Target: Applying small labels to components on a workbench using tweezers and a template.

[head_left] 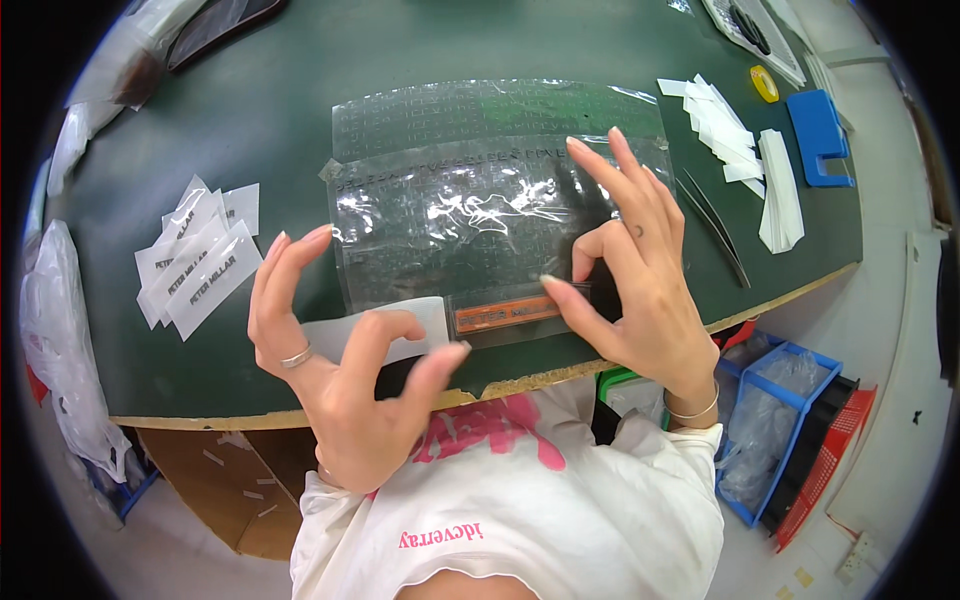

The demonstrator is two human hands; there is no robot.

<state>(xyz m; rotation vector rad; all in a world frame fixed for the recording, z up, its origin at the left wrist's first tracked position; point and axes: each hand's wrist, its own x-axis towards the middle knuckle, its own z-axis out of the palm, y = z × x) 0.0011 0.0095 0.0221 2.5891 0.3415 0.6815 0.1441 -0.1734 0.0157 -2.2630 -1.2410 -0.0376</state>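
Note:
My left hand (350,390) is open near the front table edge, thumb and fingers apart. Under its fingers lies a blank white paper strip (430,318). An orange strip with dark lettering (500,313) lies just right of that paper, by the front edge of a clear plastic sheet (400,255). My right hand (645,270) hovers over the orange strip's right end, its thumb tip at or just above it. Its index finger is bent near the thumb, the other fingers stretched over the sheet, and I see nothing held.
Printed white labels (205,265) overlap at the left. At the right are white strips (720,130), tweezers (715,230), a yellow tape roll (764,84) and a blue holder (818,135). A plastic bag (65,330) hangs at the left edge. A blue crate (770,430) stands below right.

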